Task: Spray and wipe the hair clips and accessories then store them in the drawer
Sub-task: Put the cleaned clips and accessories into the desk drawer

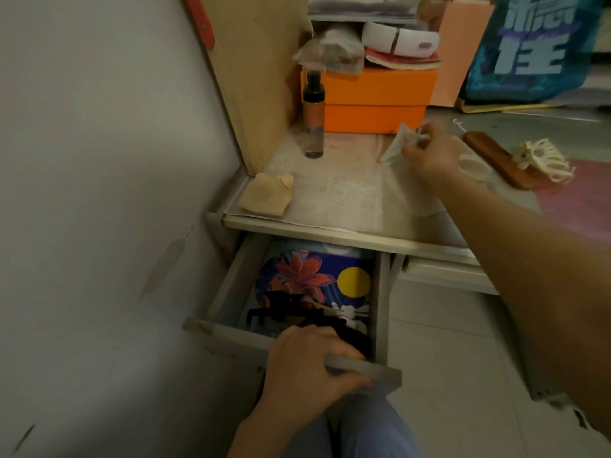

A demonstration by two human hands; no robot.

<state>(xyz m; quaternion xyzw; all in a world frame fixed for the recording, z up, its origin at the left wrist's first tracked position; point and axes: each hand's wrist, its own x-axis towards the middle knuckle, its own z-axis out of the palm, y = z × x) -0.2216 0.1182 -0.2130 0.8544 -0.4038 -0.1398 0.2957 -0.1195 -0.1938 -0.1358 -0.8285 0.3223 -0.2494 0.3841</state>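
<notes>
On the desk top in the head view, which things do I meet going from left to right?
Folded cloth → spray bottle → clear clip held by the right hand → wooden comb → white claw clip.

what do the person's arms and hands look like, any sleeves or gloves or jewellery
Both are bare: the left hand and right hand wear no gloves, and no rings or watch show. Both forearms are uncovered up to the frame edge, with no sleeve in view. The fingers are slightly blurred, so fine details like nails cannot be told.
</notes>
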